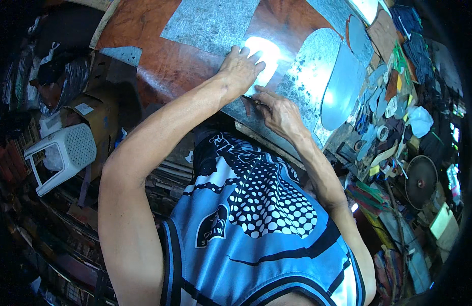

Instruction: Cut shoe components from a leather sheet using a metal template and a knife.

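My left hand lies with fingers spread on a bright white flat piece, holding it down against the work table. Strong glare washes out that piece's outline. Beside its lower end, my right hand is closed in a pinch; whatever sits between thumb and fingers is too small to name. A small brown strip shows by the right fingertips. Under and around the hands spreads a shiny brown sheet, with a speckled grey sheet next to it.
A grey rounded sole-shaped piece lies right of my hands. Scraps, a tape roll and a white plastic bag crowd the right side. A white plastic stool tips against a cardboard box at left. A round dark disc stands right.
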